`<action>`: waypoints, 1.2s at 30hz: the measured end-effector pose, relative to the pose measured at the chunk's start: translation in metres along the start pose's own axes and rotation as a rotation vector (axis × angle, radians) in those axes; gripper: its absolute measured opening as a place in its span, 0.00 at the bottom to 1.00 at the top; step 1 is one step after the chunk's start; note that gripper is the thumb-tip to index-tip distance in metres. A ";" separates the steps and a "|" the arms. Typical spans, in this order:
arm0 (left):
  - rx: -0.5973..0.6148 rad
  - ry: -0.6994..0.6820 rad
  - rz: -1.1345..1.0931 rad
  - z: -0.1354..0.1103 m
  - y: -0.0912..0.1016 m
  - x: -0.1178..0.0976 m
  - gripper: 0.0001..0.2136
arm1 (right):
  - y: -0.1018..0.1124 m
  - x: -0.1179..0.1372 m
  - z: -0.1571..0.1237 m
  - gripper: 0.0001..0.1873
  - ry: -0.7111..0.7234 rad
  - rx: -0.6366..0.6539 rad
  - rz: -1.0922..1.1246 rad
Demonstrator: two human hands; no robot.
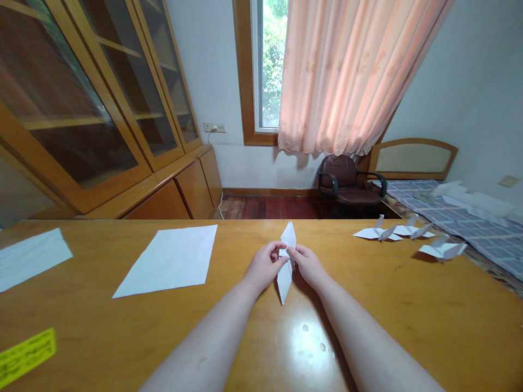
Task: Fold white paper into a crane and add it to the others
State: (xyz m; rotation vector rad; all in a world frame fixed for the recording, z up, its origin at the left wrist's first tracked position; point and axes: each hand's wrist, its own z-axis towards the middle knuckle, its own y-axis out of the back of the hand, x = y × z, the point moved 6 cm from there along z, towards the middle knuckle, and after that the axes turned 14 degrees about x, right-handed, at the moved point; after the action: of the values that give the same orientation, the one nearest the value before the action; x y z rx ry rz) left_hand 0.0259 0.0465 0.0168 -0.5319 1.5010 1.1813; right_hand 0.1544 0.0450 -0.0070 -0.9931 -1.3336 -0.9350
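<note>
Got my left hand [265,267] and right hand [307,265] both pinched shut on the folded paper [286,264], held over the middle of the wooden table [392,305]. Can't really tell whether its lower tip touches the table. Finished paper cranes [408,233] sit off to the right.

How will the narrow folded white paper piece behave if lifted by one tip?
The folded paper piece probably feels very light: left hand and right hand hold it by fingertips. Layered folds likely make it stiffer than the flat white sheet; its pointed tips may crease.
</note>
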 end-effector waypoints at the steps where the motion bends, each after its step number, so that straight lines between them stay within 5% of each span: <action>1: -0.001 -0.001 -0.001 0.000 0.000 0.000 0.13 | 0.000 0.000 0.000 0.24 -0.002 0.001 -0.001; 36: 0.001 0.020 -0.023 0.000 0.000 -0.004 0.16 | 0.001 0.000 0.001 0.23 0.003 -0.021 0.004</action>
State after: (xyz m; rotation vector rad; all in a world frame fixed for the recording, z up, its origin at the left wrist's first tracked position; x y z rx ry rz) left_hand 0.0275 0.0455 0.0208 -0.5610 1.5086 1.1607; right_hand 0.1550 0.0461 -0.0070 -1.0102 -1.3214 -0.9489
